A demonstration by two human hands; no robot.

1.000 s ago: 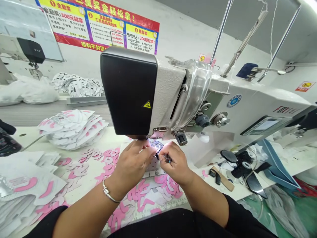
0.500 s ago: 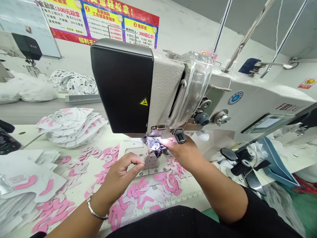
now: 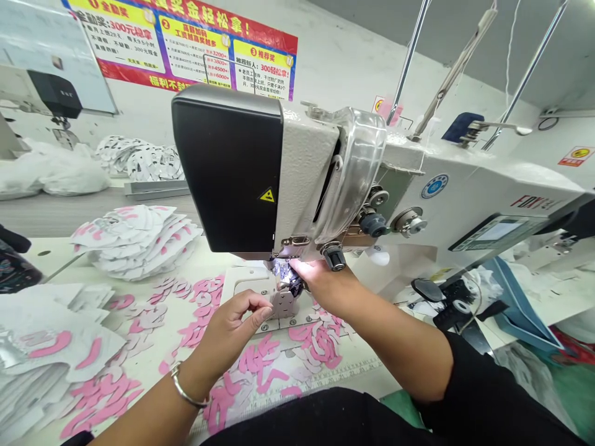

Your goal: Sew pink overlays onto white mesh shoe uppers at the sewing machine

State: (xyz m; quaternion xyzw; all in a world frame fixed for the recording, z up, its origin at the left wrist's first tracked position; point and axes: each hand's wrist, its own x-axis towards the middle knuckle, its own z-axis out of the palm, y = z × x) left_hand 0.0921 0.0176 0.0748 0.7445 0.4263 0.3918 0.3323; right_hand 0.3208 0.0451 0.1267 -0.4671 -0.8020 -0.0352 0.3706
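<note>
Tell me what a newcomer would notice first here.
The white industrial sewing machine with its black head cover dominates the centre, and the right hand reaches in beneath its needle area. Pink-and-white cut pieces lie scattered across the table around the left hand. A red-and-yellow poster fills the wall behind.

A sewing workshop: an industrial sewing machine (image 3: 302,173) and stacked cut fabric pieces (image 3: 137,241).
</note>
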